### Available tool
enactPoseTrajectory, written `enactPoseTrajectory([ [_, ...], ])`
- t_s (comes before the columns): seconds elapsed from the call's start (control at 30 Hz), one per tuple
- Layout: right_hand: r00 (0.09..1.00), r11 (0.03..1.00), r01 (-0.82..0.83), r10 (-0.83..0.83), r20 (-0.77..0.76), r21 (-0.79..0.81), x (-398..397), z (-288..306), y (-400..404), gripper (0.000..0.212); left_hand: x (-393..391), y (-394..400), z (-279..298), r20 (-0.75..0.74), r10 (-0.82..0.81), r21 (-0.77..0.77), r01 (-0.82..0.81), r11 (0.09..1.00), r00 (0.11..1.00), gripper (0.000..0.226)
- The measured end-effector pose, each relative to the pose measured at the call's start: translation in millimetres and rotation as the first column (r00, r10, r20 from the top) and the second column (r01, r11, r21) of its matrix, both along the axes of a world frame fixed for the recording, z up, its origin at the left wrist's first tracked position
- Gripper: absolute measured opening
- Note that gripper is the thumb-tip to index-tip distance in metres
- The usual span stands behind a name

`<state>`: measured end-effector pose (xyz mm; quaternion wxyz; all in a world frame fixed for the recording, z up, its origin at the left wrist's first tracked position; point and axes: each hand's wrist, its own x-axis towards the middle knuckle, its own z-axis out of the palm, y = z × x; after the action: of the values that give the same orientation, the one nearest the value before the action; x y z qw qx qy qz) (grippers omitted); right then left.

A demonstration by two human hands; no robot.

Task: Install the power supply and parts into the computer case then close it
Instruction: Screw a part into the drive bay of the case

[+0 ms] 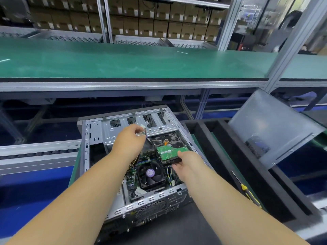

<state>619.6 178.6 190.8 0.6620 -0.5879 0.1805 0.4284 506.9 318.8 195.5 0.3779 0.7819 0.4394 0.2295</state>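
With its side still open on the desk (185,225), the computer case (134,174) is only partly fitted: the left hand (130,140) pinches a white cable connector (143,130) in curled fingers near the drive bays at the case's far edge, while the right hand (185,164) grips a hard drive (170,153), green board up, above the motherboard and fan (151,174). The side panel (272,128) leans at the desk's right edge, beyond a screwdriver (246,190); closing appears some way off.

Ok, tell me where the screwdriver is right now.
In the head view the screwdriver lies low on the right, on the green mat beside the open computer case, just past the right forearm and before the black foam tray.
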Motion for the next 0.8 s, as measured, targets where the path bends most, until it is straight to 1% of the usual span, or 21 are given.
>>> enactPoseTrajectory([
  [0.13,0.999,1.000,0.012,-0.011,-0.048,0.017,3.9,-8.5,7.2,0.041,2.3,6.7,-10.2,-0.090,-0.015,0.122,0.026,0.992,0.996,0.021],
  [0.23,0.999,0.998,0.005,-0.002,-0.042,0.061,5.6,-15.9,11.4,0.046,0.9,8.4,-22.2,-0.137,-0.048,0.150,0.068,0.986,0.989,0.033],
  [0.33,0.998,0.997,0.018,-0.014,-0.059,0.078,9.6,-22.8,15.5,0.047,-1.1,10.3,-27.6,-0.143,-0.045,0.165,0.068,0.984,0.989,0.037],
  [0.47,0.998,0.997,-0.021,0.025,-0.049,0.077,16.5,-23.6,20.9,0.045,-2.1,12.3,-28.3,-0.116,-0.040,0.158,0.059,0.986,0.992,0.036],
  [0.63,0.999,0.996,-0.039,0.042,-0.031,0.086,22.7,-21.0,34.0,0.040,-2.0,12.3,-30.2,-0.121,-0.043,0.189,0.065,0.980,0.992,0.037],
  [0.73,0.998,0.996,-0.052,0.054,-0.020,0.066,27.2,-16.7,44.4,0.030,-1.9,11.9,-30.2,-0.137,-0.047,0.210,0.075,0.975,0.989,0.038],
  [0.8,0.998,0.997,-0.056,0.057,-0.008,0.059,29.4,-14.3,50.8,0.027,-2.7,11.2,-30.2,-0.143,-0.052,0.213,0.082,0.974,0.988,0.038],
])
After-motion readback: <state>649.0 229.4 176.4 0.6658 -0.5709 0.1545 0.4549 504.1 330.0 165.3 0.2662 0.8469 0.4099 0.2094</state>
